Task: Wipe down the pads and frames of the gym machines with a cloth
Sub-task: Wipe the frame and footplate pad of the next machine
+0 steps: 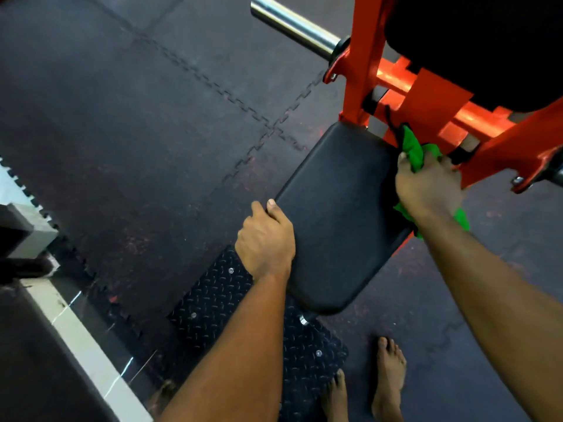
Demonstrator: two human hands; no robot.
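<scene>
At the far right edge of the black seat pad (338, 214), the right hand (426, 187) is bunched around a green cloth (412, 149), knuckles up, pressing it into the gap where the pad meets the orange frame (432, 95); cloth ends stick out above the fingers and below the wrist. The right arm reaches in straight from the lower right. The left hand (265, 242) grips the pad's near left edge, thumb lying on top, fingers curled under the rim, forearm extended from below. Two bare feet (390, 379) stand beside a black tread plate (213, 303) on the rubber floor.
</scene>
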